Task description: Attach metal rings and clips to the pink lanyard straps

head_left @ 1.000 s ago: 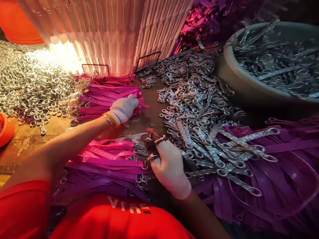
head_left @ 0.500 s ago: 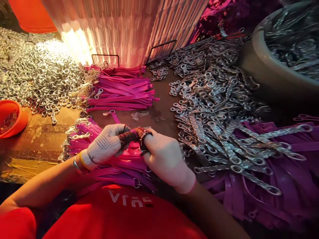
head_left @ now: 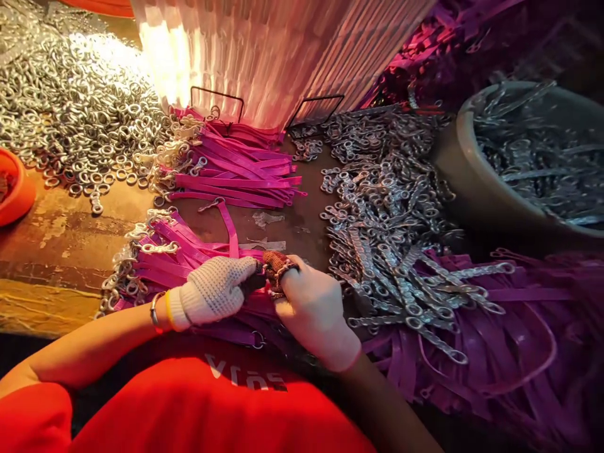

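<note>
My left hand [head_left: 217, 290], in a white dotted glove, is closed with its fingertips up against my right. Dark knitted covers wrap the fingers of my right hand [head_left: 314, 311], also gloved in white and closed. Whatever is pinched where the hands meet is hidden by the fingers. Beneath them spreads a pile of pink straps [head_left: 163, 270] with metal rings and links at their left ends. One pink strap [head_left: 229, 223] with a ring at its top runs down towards my left hand; its lower end is hidden.
A second bundle of pink straps [head_left: 240, 167] lies behind. Metal ring links [head_left: 108, 126] heap at left beside an orange bucket [head_left: 23, 189]. Twisted metal pieces [head_left: 391, 239] cover the right side, near a large grey tub [head_left: 465, 138] and purple straps [head_left: 514, 358]. A ribbed translucent sheet [head_left: 264, 56] stands behind.
The camera view has turned, and the grey tub sits lower and further left in it. My hands have come slightly nearer my body, and more of the single ringed strap shows.
</note>
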`<state>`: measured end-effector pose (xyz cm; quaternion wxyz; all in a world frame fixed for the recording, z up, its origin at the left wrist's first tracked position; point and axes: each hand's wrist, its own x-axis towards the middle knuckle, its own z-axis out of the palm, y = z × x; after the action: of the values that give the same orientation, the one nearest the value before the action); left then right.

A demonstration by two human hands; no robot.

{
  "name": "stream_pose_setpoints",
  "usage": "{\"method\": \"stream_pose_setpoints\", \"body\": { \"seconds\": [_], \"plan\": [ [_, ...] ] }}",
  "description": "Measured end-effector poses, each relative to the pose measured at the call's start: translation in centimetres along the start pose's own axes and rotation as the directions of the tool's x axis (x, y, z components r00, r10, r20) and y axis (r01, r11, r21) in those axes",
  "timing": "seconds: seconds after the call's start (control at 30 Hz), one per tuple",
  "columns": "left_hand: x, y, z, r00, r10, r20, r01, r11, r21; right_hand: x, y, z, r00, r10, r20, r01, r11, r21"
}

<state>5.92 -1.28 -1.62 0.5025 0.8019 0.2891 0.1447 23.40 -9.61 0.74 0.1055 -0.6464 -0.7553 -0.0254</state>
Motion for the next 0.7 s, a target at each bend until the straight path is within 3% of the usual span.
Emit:
{"method": "stream_pose_setpoints", "body": {
  "seconds": [0.13, 0.3, 0.43, 0.53, 0.63, 0.7],
  "plan": [
    [-0.3, -0.4, -0.5, 0.999, -0.005, -0.044, -0.005, 0.971, -0.241, 0.8, -0.2, -1.4, 0.994, -0.034, 0.106, 0.019, 0.991, 0.133],
    [-0.9, 0.2, -0.2, 0.984, -0.018, -0.175, 0.005, 0.997, -0.075, 1.6, -0.7, -1.4, 0.956, 0.069, 0.286, -0.059, 0.997, -0.044],
    [-1.2, -0.4, 0.9, 0.973, -0.014, -0.23, 0.028, 0.998, 0.059, 1.1, -1.3, -0.5, 0.974, -0.035, 0.222, 0.061, 0.992, -0.111],
    [-0.9, -0.6, 1.3, 0.98, 0.065, -0.186, -0.044, 0.992, 0.115, 0.7, -1.4, -0.2, 0.979, -0.144, 0.148, 0.165, 0.976, -0.142],
    [-0.5, 0.3, -0.1, 0.986, 0.143, -0.081, -0.128, 0.978, 0.165, 0.6, -1.0, -0.3, 0.975, -0.203, 0.087, 0.214, 0.966, -0.147],
    [-0.6, 1.2, -2.4, 0.991, 0.112, -0.067, -0.093, 0.966, 0.24, 0.4, -0.5, -0.6, 0.978, -0.198, 0.058, 0.204, 0.968, -0.144]
  ]
}}
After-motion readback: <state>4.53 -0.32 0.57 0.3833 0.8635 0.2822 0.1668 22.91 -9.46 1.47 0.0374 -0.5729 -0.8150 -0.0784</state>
